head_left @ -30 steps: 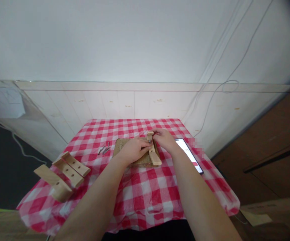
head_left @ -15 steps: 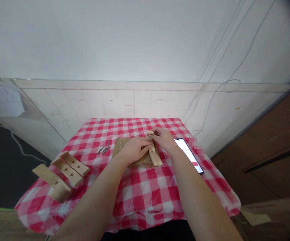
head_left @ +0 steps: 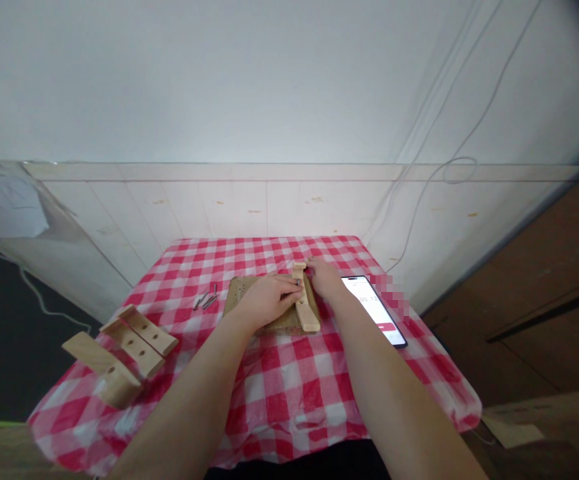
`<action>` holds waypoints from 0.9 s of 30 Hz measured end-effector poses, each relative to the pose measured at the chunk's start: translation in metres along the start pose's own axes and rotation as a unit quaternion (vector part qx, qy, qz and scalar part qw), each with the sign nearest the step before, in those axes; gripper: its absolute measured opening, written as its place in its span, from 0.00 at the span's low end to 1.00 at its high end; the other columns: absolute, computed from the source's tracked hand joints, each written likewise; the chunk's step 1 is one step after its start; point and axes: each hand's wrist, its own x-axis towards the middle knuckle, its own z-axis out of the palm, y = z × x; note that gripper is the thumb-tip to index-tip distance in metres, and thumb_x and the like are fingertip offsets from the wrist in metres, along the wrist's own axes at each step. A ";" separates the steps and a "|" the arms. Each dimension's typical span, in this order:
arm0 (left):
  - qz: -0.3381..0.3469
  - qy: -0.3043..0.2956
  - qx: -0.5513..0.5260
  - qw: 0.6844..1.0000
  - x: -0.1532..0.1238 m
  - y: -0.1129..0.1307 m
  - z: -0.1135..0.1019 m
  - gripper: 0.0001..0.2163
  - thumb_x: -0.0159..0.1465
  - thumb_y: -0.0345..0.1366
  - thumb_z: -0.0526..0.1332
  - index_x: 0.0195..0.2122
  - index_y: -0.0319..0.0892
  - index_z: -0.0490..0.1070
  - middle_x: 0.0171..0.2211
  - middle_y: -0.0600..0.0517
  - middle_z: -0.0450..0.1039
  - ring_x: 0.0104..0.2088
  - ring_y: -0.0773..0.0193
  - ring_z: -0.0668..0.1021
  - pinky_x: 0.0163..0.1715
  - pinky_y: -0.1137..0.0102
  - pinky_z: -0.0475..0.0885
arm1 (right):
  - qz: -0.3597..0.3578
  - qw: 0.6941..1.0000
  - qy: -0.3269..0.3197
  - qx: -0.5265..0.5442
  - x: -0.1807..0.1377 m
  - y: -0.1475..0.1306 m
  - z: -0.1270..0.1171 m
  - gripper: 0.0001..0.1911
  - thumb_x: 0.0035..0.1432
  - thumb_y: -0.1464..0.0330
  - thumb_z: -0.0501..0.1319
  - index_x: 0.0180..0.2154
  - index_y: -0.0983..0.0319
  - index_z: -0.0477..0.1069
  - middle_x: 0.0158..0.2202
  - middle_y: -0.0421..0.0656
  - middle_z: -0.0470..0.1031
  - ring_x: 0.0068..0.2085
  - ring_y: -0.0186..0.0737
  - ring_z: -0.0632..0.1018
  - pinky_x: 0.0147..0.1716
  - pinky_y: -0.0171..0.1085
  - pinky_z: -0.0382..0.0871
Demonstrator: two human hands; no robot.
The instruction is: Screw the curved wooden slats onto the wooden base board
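Observation:
A long pale wooden piece (head_left: 308,317) with drilled holes and a raised far end lies across the right side of a brown board (head_left: 280,325). My left hand (head_left: 268,298) rests over the board, its fingers closed against the left side of the wooden piece. By those fingertips a small metal pin or screw (head_left: 298,283) shows in the wood. Beside the piece's raised far end is my right hand (head_left: 323,277), its fingers curled; whatever they hold, if anything, is hidden.
Several metal screws or pins (head_left: 205,299) lie left of the board. More drilled wooden pieces (head_left: 142,341) sit at the table's left, one (head_left: 104,369) nearest the edge. A lit phone (head_left: 372,312) lies right of my right forearm on the checked tablecloth (head_left: 289,393).
My right hand's fingers have shifted from over the metal pin to the right side of the piece's far end. My left hand stays nearly in place.

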 end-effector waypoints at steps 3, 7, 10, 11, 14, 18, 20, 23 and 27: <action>0.000 0.003 0.003 1.000 0.000 0.001 -0.001 0.12 0.67 0.37 0.55 0.40 0.43 0.78 0.46 0.49 0.78 0.45 0.61 0.78 0.49 0.66 0.71 | 0.008 0.999 0.001 -0.047 -0.001 0.002 0.002 0.20 0.55 0.75 0.55 0.48 0.60 0.75 0.57 0.47 0.70 0.57 0.45 0.70 0.57 0.42 0.60; 0.005 -0.010 0.002 1.000 0.001 0.004 -0.003 0.12 0.67 0.36 0.55 0.40 0.43 0.78 0.47 0.49 0.78 0.45 0.61 0.78 0.50 0.65 0.71 | 0.009 0.995 0.009 -0.100 -0.005 0.000 0.000 0.22 0.59 0.74 0.52 0.53 0.58 0.71 0.61 0.46 0.65 0.61 0.48 0.63 0.58 0.46 0.55; -0.002 -0.014 0.002 1.000 0.001 0.004 -0.002 0.12 0.67 0.36 0.55 0.42 0.43 0.78 0.48 0.49 0.77 0.47 0.60 0.78 0.52 0.64 0.71 | -0.004 0.992 -0.014 -0.125 -0.009 -0.004 -0.003 0.17 0.61 0.71 0.52 0.48 0.54 0.74 0.58 0.41 0.69 0.61 0.45 0.62 0.59 0.45 0.53; -0.003 -0.013 0.003 1.000 0.001 0.003 -0.002 0.12 0.67 0.36 0.55 0.42 0.43 0.78 0.48 0.49 0.77 0.47 0.60 0.78 0.52 0.64 0.71 | 0.001 0.991 -0.015 -0.133 -0.010 -0.006 -0.004 0.16 0.61 0.70 0.52 0.45 0.55 0.75 0.55 0.42 0.72 0.59 0.45 0.64 0.59 0.45 0.53; -0.001 -0.009 0.010 1.000 0.000 0.002 -0.001 0.12 0.67 0.37 0.55 0.42 0.44 0.78 0.47 0.49 0.78 0.47 0.61 0.78 0.52 0.64 0.71 | 0.039 0.987 0.008 -0.157 -0.013 -0.010 -0.014 0.13 0.61 0.69 0.52 0.42 0.60 0.74 0.49 0.49 0.74 0.55 0.50 0.68 0.54 0.49 0.58; -0.005 -0.013 0.016 1.000 0.000 0.003 -0.002 0.12 0.67 0.37 0.55 0.43 0.44 0.78 0.48 0.50 0.77 0.48 0.61 0.78 0.53 0.64 0.70 | 0.111 0.981 0.079 -0.135 -0.015 -0.016 -0.033 0.19 0.61 0.68 0.49 0.52 0.66 0.66 0.46 0.58 0.74 0.48 0.55 0.73 0.44 0.52 0.66; -0.011 -0.020 0.014 1.000 0.000 0.005 -0.003 0.12 0.67 0.36 0.55 0.44 0.45 0.77 0.48 0.50 0.77 0.48 0.61 0.78 0.53 0.64 0.70 | 0.123 0.982 0.146 -0.007 -0.015 -0.021 -0.042 0.23 0.62 0.66 0.48 0.57 0.64 0.60 0.45 0.55 0.74 0.42 0.50 0.75 0.40 0.48 0.68; -0.014 -0.025 0.007 1.000 0.001 0.007 -0.005 0.12 0.67 0.36 0.55 0.44 0.44 0.77 0.49 0.50 0.77 0.49 0.61 0.78 0.53 0.64 0.70 | 0.089 0.934 0.186 0.293 -0.016 -0.030 -0.052 0.23 0.59 0.63 0.47 0.56 0.59 0.61 0.45 0.49 0.73 0.37 0.41 0.76 0.36 0.42 0.71; -0.012 -0.017 0.000 1.000 0.001 0.007 -0.005 0.12 0.67 0.36 0.55 0.44 0.43 0.77 0.49 0.50 0.76 0.49 0.61 0.77 0.53 0.64 0.70 | 0.021 0.835 0.076 0.544 -0.021 -0.044 -0.062 0.24 0.50 0.66 0.54 0.51 0.57 0.61 0.44 0.45 0.74 0.37 0.37 0.77 0.36 0.39 0.72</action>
